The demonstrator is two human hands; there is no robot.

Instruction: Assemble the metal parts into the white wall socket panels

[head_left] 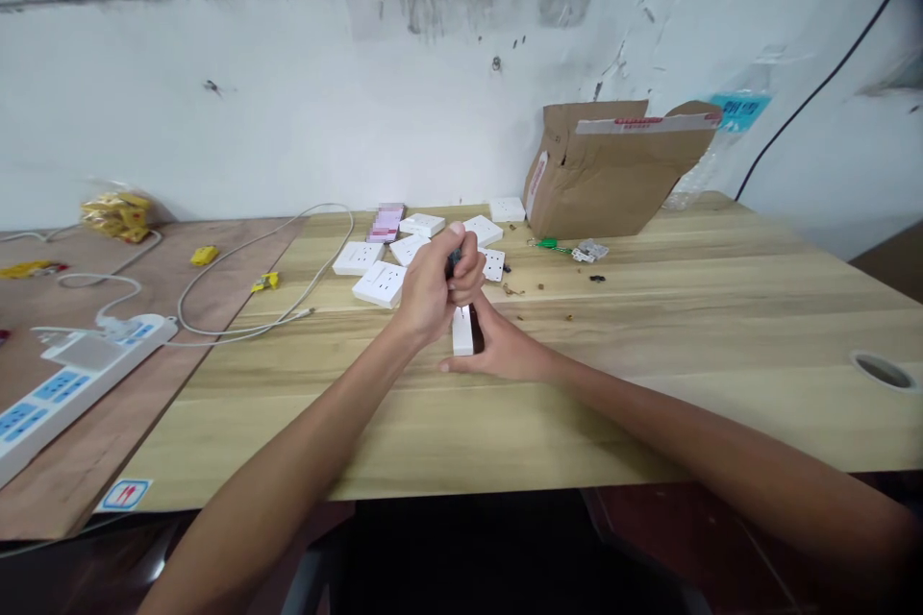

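My left hand (pixel 441 286) is closed in a fist around the dark handle of what looks like a screwdriver (pixel 454 261). Its thin shaft points down toward a white socket panel (pixel 462 334), though the contact point is mostly hidden. That panel stands on its edge on the wooden table, narrow side toward me. Fingers and thumb of my right hand (pixel 501 346) grip it from the right, the thumb on the near side. Just beyond both hands lie several more white socket panels (pixel 380 283), some overlapping.
A cardboard box (pixel 612 173) stands against the wall. Near it lie a green-tagged item (pixel 548 244), a small metal part (pixel 589 251) and scattered tiny pieces. At left are a power strip (pixel 87 360), a white cable (pixel 252 334) and a bag of yellow parts (pixel 119 214).
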